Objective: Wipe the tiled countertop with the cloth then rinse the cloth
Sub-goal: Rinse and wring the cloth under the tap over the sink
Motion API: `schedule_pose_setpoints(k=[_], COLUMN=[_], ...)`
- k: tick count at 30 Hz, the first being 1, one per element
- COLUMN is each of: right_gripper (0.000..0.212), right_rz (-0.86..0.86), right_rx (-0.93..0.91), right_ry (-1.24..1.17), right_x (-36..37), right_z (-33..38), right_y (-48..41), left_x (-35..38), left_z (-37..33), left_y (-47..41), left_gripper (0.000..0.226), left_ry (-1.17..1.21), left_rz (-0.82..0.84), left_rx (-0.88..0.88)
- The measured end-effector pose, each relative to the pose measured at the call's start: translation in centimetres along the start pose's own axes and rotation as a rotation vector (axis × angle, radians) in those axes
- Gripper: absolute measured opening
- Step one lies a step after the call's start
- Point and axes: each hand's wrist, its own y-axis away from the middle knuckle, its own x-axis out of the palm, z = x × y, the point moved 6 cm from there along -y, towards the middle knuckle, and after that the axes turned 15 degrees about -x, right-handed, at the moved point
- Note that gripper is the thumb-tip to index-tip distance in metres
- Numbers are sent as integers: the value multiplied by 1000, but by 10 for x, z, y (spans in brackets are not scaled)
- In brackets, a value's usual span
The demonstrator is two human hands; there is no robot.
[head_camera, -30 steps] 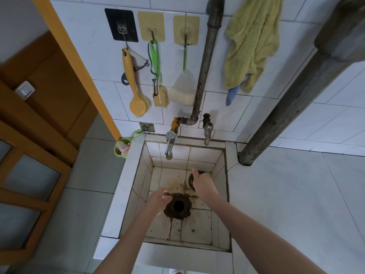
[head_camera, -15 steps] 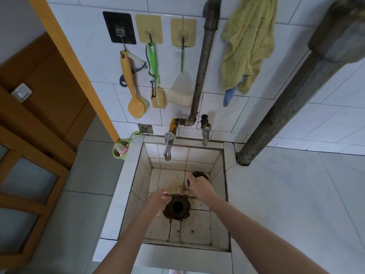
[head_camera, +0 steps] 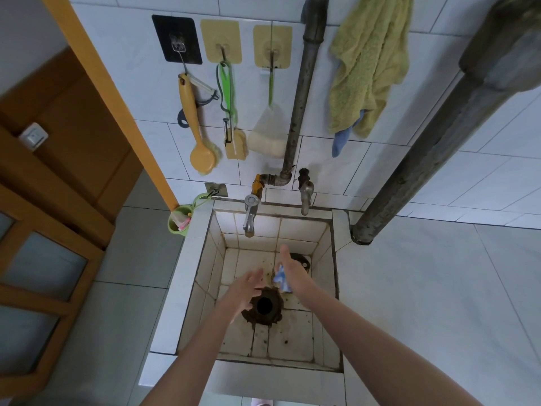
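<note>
Both my hands are over the small tiled sink basin (head_camera: 187, 276), above its dark drain hole (head_camera: 265, 306). A small blue-and-white cloth (head_camera: 281, 279) hangs against the palm of my right hand (head_camera: 294, 273), pinned at the thumb side while the fingers point up toward the taps. My left hand (head_camera: 248, 287) is just left of the cloth, with fingers stretched out and a small gap to it. The grey tiled countertop (head_camera: 439, 303) spreads out to the right of the sink.
Two taps (head_camera: 250, 213) (head_camera: 306, 196) stick out over the back of the basin, with no water visible. Brushes, a sponge (head_camera: 235, 146) and a yellow-green towel (head_camera: 369, 63) hang on the wall. A thick slanted pipe (head_camera: 424, 159) meets the counter at right. A green cup (head_camera: 180, 221) hangs left of the sink.
My hands were curled close together over the drain with the cloth hidden. Now the left hand has opened, the right fingers have straightened, and the cloth shows between the hands.
</note>
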Motion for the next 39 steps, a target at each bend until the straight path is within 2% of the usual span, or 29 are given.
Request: schedule_pose_setpoints(k=[2,3,5,8,11,14,16,18,20,22,24,29,34,36,39], right_gripper=[67,64,67,76,89,92,94,86,48,28,31,37,35,35,37], right_rz=[50,74,131,83,59,36,97,104,73,120,138,207,227,223,269], right_rx=[180,230,240,207,152,145,179,164,124,41,41,43,24,23,13], right_ry=[-404,-464,-415,-269,-54,95,189,265,392,487,509,589,642,627,562], right_x=[17,21,29,30,22,3,-4,-10,-20,-22,-21,-22,-22,-22,-14], right_z=[-7,-10,-13,-20,-17,-25,-33,-35,-33,-34,-36,-27,-26,-24,-24], right_y=[6,9,11,9,12,12,13,15,15,11,12,20,18,19,21], left_x=[10,14,16,8,5,-3,-5,-8,-14,-18,-19,-26,-23,-18,-17], left_z=[-9,-13,-18,-16,-12,-10,-11,-12,-11,-9,-10,-5,-2,-2,-10], left_y=[6,8,10,5,0,2,7,8,6,4,6,10,2,3,8], left_gripper=[43,46,49,35,21,37,43,49,50,46,47,53,38,42,47], left_ry=[260,355,412,212,65,-159,-297,-363,-355,-407,-420,-229,-368,-333,-249], left_rz=[134,156,102,-134,-228,-434,-518,-532,-528,-546,-553,-539,-452,-392,-436], left_rx=[-29,-43,-31,65,117,162,188,198,173,150,166,116,97,101,113])
